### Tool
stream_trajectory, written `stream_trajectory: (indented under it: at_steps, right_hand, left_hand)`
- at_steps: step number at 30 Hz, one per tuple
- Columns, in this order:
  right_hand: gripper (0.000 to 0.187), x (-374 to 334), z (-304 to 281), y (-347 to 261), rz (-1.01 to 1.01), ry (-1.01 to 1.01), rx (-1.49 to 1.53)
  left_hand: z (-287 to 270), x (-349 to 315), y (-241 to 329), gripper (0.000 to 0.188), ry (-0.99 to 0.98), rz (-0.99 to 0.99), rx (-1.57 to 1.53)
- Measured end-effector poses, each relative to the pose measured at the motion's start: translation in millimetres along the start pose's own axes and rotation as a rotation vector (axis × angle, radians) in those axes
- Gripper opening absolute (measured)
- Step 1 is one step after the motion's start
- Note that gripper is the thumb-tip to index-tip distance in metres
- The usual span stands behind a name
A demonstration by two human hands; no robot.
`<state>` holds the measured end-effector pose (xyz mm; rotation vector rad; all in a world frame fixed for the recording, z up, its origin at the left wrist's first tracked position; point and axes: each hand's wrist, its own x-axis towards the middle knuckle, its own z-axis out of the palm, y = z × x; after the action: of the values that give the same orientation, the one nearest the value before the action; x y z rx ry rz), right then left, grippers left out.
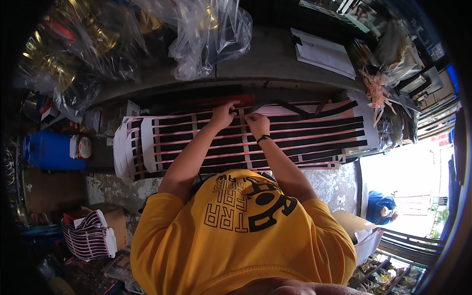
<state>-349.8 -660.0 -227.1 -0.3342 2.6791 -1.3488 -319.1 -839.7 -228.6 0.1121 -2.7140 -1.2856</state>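
A broad stack of white sheets [148, 142] with long black strips [295, 135] and thin pink lines between them lies in front of me. My left hand [224, 116] rests over its far edge, fingers closed together; what they pinch, if anything, is too small to make out. Just to its right, my right hand [257, 125], with a dark band on the wrist, has its fingertips pinched at the end of a loose black strip [287, 106]. That strip bends up and runs off to the right over the sheets. Light crosswise bands [244, 135] cross the black rows.
Clear plastic bags [211, 44] with gold-coloured pieces stand on the dark shelf [265, 54] beyond. White papers [324, 53] lie at its right. A blue container [51, 150] is at left, with striped sheets [91, 236] below. Outside at right is a person in blue [379, 207].
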Motion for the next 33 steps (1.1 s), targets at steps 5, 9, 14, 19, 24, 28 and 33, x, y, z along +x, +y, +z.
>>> stream_trajectory:
  at_steps: [5,9,14,19,24,28,33]
  right_hand:
    - [0.029,3,12,0,0.019,-0.056,0.072]
    - [0.031,5,14,5,0.067,-0.056,0.126]
    - [0.030,4,20,14,0.054,-0.034,0.206]
    - [0.032,-1,16,17,0.054,-0.059,0.260]
    - [0.026,-11,16,11,0.044,-0.018,0.328]
    - [0.024,-16,16,10,0.082,-0.002,0.462]
    - [0.025,-20,13,21,0.045,-0.043,0.436]
  left_hand:
    - [-8,-5,7,0.053,-0.032,0.051,-0.052]
    - [-8,-6,14,0.049,0.001,0.145,-0.055]
    - [0,-3,11,0.050,0.152,0.373,0.176]
    - [11,5,4,0.050,0.167,0.306,0.189]
    - [18,7,3,0.054,0.201,0.274,0.288]
    - [22,8,8,0.055,0.217,0.202,0.355]
    - [10,20,13,0.056,0.133,0.152,0.256]
